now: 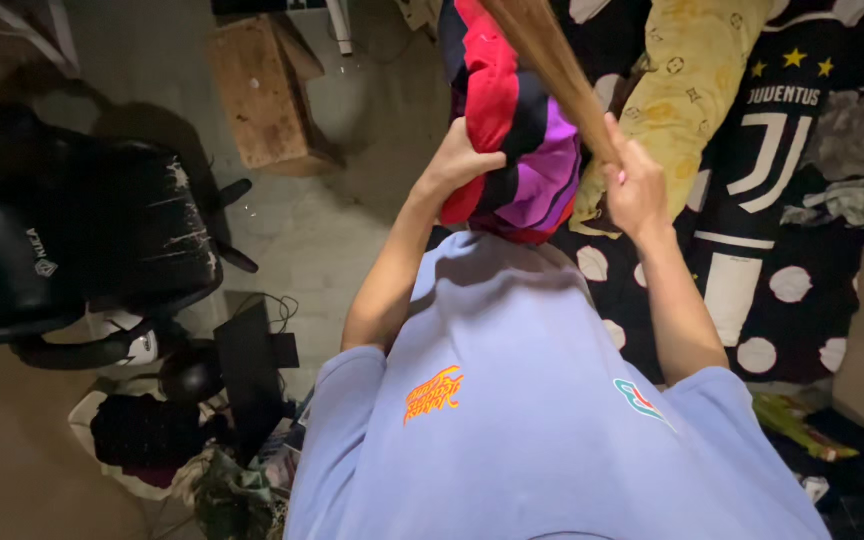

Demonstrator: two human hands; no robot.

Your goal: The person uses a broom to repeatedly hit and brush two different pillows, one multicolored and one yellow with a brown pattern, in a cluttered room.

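My left hand (460, 158) grips the edge of a folded blanket (512, 120) striped in red, purple, pink and black, held up in front of my chest. My right hand (634, 185) is closed around the lower end of a brown bundle of broom bristles (552, 65) that slants up to the top of the view, pressed against the blanket's right side. I wear a light purple shirt (532, 420) with an orange print on the chest.
A bed (802, 290) with a black, white-dotted cover lies to the right, with a yellow pillow (687, 90) and crumpled clothes on it. A black office chair (72, 230) stands at left, a wooden box (267, 90) behind it, and bags and clutter on the floor at lower left.
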